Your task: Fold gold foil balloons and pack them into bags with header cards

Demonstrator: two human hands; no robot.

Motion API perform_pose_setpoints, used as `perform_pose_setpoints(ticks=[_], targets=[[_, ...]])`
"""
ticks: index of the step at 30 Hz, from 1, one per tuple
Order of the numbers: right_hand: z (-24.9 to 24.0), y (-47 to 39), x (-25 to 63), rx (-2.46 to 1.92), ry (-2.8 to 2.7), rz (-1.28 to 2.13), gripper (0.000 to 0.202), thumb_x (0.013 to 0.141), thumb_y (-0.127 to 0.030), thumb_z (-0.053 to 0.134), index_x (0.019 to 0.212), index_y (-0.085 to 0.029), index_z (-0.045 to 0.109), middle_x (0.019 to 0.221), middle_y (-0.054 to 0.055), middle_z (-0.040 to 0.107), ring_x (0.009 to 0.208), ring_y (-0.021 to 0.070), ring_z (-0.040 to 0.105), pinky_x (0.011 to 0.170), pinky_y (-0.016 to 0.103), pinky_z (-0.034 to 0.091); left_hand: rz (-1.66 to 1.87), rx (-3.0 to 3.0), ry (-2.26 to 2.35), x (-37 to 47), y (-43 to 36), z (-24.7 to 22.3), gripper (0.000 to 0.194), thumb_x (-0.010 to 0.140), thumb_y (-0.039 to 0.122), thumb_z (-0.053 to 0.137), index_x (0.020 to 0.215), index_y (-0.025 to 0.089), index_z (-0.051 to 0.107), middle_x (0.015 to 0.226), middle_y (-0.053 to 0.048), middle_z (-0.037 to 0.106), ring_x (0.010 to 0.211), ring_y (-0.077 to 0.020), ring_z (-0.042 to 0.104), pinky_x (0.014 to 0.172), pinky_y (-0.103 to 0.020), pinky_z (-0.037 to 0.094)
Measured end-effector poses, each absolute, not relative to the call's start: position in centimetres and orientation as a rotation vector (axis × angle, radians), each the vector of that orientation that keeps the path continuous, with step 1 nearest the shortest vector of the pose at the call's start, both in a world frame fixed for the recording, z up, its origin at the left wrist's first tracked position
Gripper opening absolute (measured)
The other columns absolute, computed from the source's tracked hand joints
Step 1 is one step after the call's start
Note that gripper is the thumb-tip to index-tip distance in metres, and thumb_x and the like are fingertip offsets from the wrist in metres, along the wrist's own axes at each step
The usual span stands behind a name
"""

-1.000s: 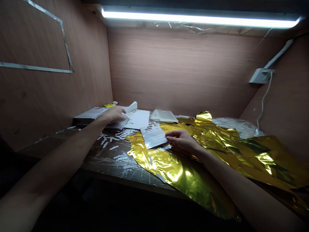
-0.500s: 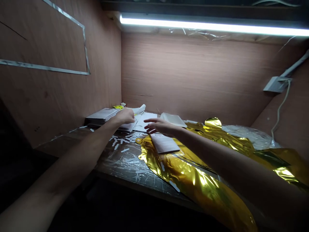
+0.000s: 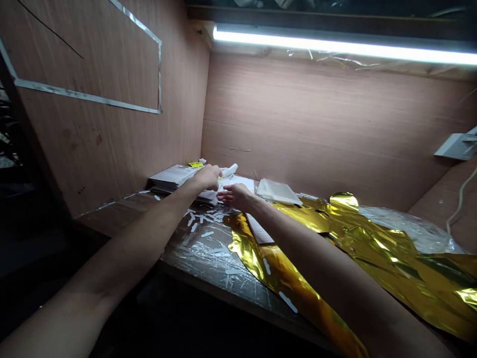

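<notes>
at the left, a taller stack of printed cards [image 3: 173, 175] lies against the side wall, faces up. a lower stack [image 3: 207, 197] is just right of it. the left hand [image 3: 209, 177] is over this lower stack, fingers bent downward; whether they pinch a sheet cannot be told, as the fingertips are small and partly hidden.

the right hand [image 3: 237, 195] is just right of the left hand, fingers extended and slightly spread, apparently holding nothing. change of state: the right hand has left the printed card [image 3: 261, 234] and crossed to the lower stack. the card is therefore released, and handling appears to have shifted to the stack side.

the printed card lies flat on the gold foil sheet [image 3: 253, 253], partly covered by the right forearm. its long axis appears to run from the near edge away and to the left, far end toward the hands.

white cut-out strips [image 3: 207, 234] are scattered on the bench [image 3: 179, 253] left of the foil. farther right, a translucent tray [image 3: 279, 191] sits behind the foil, with a clear plastic bag [image 3: 406, 226] beyond.
</notes>
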State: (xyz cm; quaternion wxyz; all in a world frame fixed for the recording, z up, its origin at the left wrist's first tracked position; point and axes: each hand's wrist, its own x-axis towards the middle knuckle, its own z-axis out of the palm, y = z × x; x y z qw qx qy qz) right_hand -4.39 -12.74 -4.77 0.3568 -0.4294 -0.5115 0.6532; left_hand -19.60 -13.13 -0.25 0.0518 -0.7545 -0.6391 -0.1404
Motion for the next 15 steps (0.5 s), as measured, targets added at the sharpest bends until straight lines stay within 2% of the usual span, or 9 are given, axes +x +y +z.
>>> perform_pose_setpoints(ticks=[3,7,11,15], targets=[[-4.9,-12.7,-4.6,-1.094,-1.291,1.689,0.017,0.098,-0.014,0.045,0.109,-0.012,0.058,0.08,0.01,0.071,0.069,0.0183,0.07,0.062,0.026,0.056,-0.408,-2.326,-1.931,-19.8,-13.4,0.1,0.088,0.055,0.034,0.092,0.137,0.016,0.066,0.132,-0.014,0.069,0.124,-0.0344,0.06,0.1,-0.032,0.046],[-4.9,-12.7,-4.7,-1.08,-1.274,1.671,0.018,0.098,-0.013,0.044,0.111,-0.011,0.057,0.082,0.011,0.072,0.07,0.0185,0.071,0.064,0.026,0.056,-0.363,-2.362,-1.957,-19.9,-13.8,0.5,0.101,0.053,0.029,0.092,0.147,0.016,0.056,0.141,-0.015,0.064,0.126,-0.0337,0.06,0.097,-0.031,0.047],[-4.8,-12.9,-4.8,-1.09,-1.253,1.658,0.019,0.098,-0.014,0.045,0.114,-0.012,0.056,0.085,0.011,0.072,0.071,0.0182,0.071,0.061,0.026,0.054,-0.339,-2.456,-1.943,-20.5,-14.0,0.7,0.103,0.05,0.031,0.094,0.145,0.015,0.058,0.143,-0.015,0.062,0.123,-0.0327,0.061,0.095,-0.03,0.048],[-4.9,-13.0,-4.8,-1.094,-1.233,1.654,0.02,0.097,-0.014,0.044,0.114,-0.014,0.055,0.085,0.01,0.073,0.064,0.0165,0.067,0.057,0.025,0.052,-0.29,-2.707,-1.877,-21.8,-14.0,1.1,0.101,0.042,0.028,0.094,0.139,0.025,0.064,0.14,-0.009,0.066,0.117,-0.0303,0.064,0.088,-0.028,0.049]])
